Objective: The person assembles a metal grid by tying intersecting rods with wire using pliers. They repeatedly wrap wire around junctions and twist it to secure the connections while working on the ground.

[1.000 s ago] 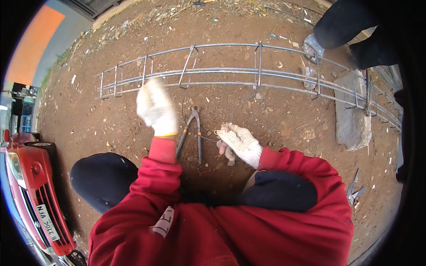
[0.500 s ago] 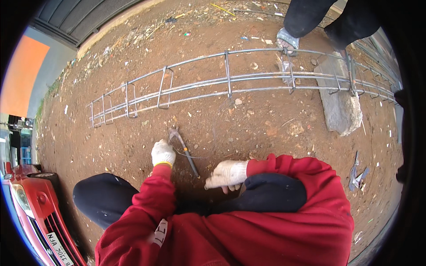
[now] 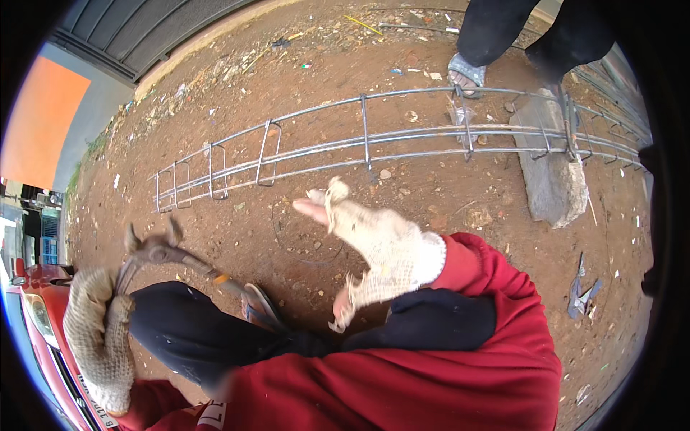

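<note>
My left hand [image 3: 100,323], in a knitted work glove, is raised at the lower left. It is wrapped round one handle of a pair of pincers [image 3: 159,253]. The jaws point up and apart, and the other handle slants out to the right over my knee. My right hand [image 3: 377,248] wears a pale, torn glove with bare fingertips showing. Its thumb and fingers are spread wide above the soil, and nothing shows between them. A thin loop of wire [image 3: 280,248] lies faintly on the ground left of it. Beyond stands a long rebar cage [image 3: 309,147].
A concrete slab [image 3: 550,179] lies under the cage's right part, near another person's sandalled foot [image 3: 466,75]. My own sandalled foot [image 3: 260,307] is between my knees. A red car [image 3: 47,316] is at left, a grey gate [image 3: 136,32] at far left. Scraps litter the soil.
My left hand has picked the pincers up off the ground and swung them left and nearer to me. My right hand has moved up and forward from my knee, its fingers spreading.
</note>
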`<state>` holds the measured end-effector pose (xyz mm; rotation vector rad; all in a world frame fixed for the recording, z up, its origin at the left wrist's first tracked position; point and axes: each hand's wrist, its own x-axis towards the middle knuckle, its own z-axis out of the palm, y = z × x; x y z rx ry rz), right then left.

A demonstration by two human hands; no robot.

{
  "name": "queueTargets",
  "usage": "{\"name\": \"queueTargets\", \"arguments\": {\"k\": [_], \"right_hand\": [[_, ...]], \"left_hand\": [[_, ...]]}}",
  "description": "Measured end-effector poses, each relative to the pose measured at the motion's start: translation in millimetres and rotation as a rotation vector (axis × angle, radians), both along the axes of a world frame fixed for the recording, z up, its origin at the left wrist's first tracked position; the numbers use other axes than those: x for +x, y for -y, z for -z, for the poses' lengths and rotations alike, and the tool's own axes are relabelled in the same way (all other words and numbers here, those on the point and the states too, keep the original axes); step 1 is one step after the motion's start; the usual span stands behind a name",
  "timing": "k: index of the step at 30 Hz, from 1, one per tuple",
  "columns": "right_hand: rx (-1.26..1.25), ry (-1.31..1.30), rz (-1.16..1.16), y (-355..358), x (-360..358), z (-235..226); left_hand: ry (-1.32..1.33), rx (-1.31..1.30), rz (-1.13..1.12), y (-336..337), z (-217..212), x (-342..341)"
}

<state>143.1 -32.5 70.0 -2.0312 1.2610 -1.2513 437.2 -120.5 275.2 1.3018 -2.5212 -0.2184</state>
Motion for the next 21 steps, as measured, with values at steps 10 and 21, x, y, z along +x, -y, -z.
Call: {"name": "queueTargets", "arguments": {"k": [10,21], "right_hand": [[0.447,-0.197,0.401,-89.9,-17.7,-92.8],[1.035,-0.48,0.516,0.1,37.9,-57.1]], "left_hand": [[-1.425,0.994,0.435,-48.7,223.2,-170.6],[-1.3,1.415,-0.144,-71.5,342.8,-193.2]]}}
